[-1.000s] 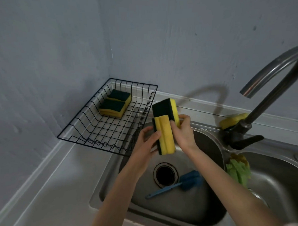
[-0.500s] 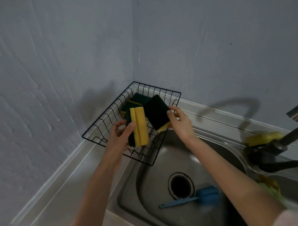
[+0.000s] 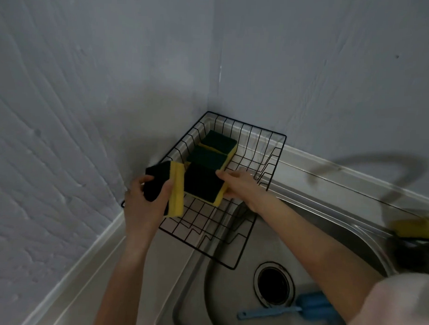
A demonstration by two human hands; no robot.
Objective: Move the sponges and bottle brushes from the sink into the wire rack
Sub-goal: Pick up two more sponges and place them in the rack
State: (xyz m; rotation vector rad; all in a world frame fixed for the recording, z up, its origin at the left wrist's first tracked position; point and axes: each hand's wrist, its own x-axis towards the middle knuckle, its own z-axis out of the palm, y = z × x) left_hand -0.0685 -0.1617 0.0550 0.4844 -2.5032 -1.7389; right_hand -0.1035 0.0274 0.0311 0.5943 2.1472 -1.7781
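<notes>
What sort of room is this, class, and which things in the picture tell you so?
Most likely a kitchen corner: a steel sink with a drain, a wire rack holding sponges, and a blue bottle brush lying in the basin.

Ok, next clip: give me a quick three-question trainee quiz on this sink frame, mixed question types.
1. True or false: the blue bottle brush is already in the wire rack.
2. How many sponges lie in the rack untouched by either hand?
3. Multiple choice: the left hand holds its sponge A) flat, green side down; B) on edge, yellow side towards the other hand; C) crumpled in a fist.

Key:
1. False; it lies in the sink basin beside the drain.
2. Two, at the rack's far end.
3. B. The right hand holds another sponge flat, green side up.
</notes>
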